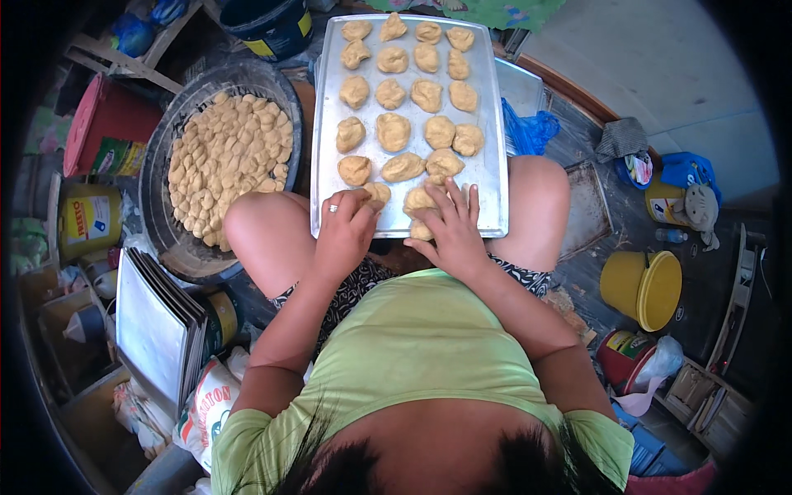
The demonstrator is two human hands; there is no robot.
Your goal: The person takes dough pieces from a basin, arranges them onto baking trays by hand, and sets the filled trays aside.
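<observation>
A metal baking tray (324,91) rests across my lap, bearing several rows of rough, tan dough pieces (392,133). At its near edge my left hand (343,224), with a ring on one finger, curls against a dough piece (377,193), partly covering it. My right hand (452,231) is closed around a small dough piece (421,230) between thumb and fingers. Another dough lump (419,200) lies just beyond, touching its fingers. To my left stands a wide dark tub (153,194) with many small dough lumps (233,161) heaped inside.
Stacked metal trays (153,330) lean at the lower left, near a printed sack (208,408). A red bucket (115,124) and a dark bucket (268,29) stand around the tub. On the right are a yellow bucket (639,285) and a blue plastic bag (530,128).
</observation>
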